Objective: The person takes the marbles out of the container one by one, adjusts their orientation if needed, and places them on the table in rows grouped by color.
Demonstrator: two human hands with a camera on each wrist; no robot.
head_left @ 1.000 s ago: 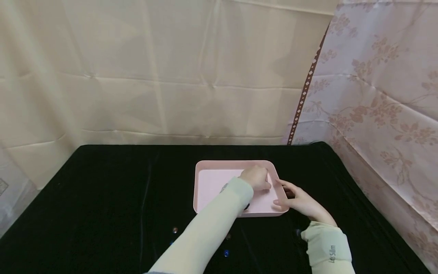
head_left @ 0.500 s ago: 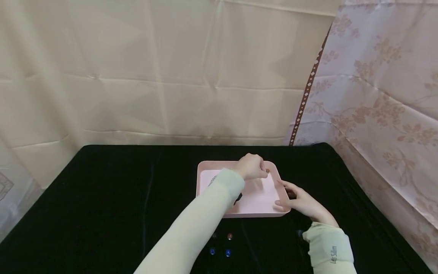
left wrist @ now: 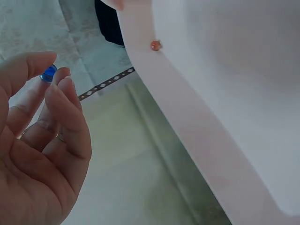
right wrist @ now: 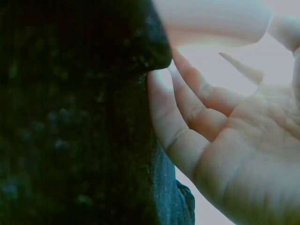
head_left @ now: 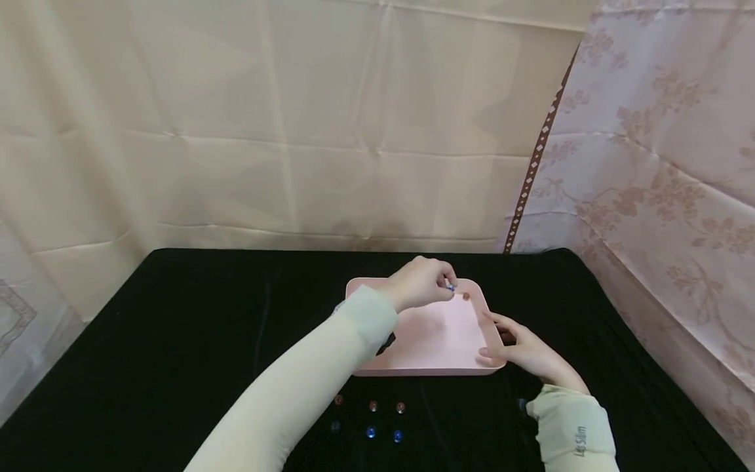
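A pink rectangular tray (head_left: 448, 341) lies on the black-covered table. My left hand (head_left: 418, 284) is over the tray's far side, pinching a blue glass marble (left wrist: 48, 73) between thumb and fingertip. In the tray's far right corner rests an orange marble (head_left: 466, 295), also plain in the left wrist view. My right hand (head_left: 531, 353) holds the tray's right wall, thumb on the inner side and fingers outside. In the right wrist view its fingers (right wrist: 180, 136) lie under the pale tray edge, beside dark cloth.
Several marbles lie in front of the tray: reddish ones such as a marble (head_left: 400, 408) in one row, blue ones such as a marble (head_left: 398, 436) nearer. A dark blue item (head_left: 522, 404) sits by the right sleeve. Beige curtain (head_left: 295, 164) hangs behind the table.
My left hand has risen from low in the tray and moved toward its far side and left. The orange marble and the pinched blue marble have come into sight. My right hand keeps its hold.
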